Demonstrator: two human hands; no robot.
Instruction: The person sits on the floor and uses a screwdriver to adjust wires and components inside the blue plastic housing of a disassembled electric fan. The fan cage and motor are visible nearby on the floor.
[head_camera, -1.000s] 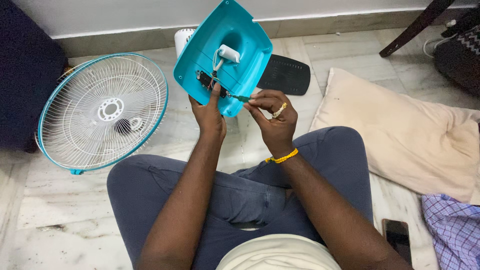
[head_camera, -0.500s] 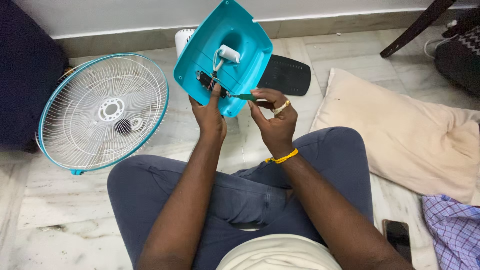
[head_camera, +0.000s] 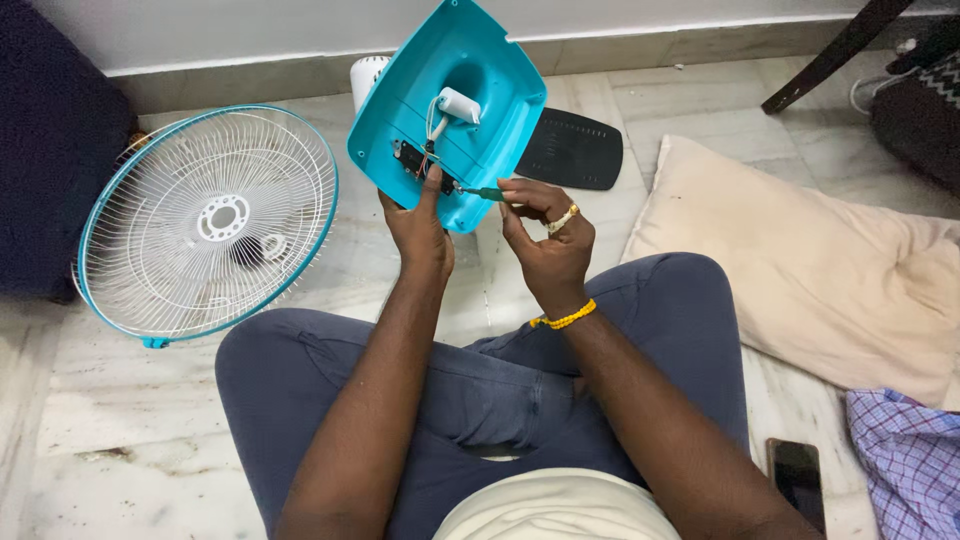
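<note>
Our left hand (head_camera: 418, 228) props the teal fan base (head_camera: 450, 110) at upper centre; our right hand (head_camera: 548, 240) pinches a small screwdriver (head_camera: 480, 192). It could slip and nick the wires (head_camera: 432, 135).

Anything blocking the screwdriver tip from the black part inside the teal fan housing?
Nothing visible blocks it. The right hand holds the green screwdriver with its tip at the black part inside the teal housing. The left hand grips the housing edge, thumb beside that part. The white wires hang just above it.
</note>
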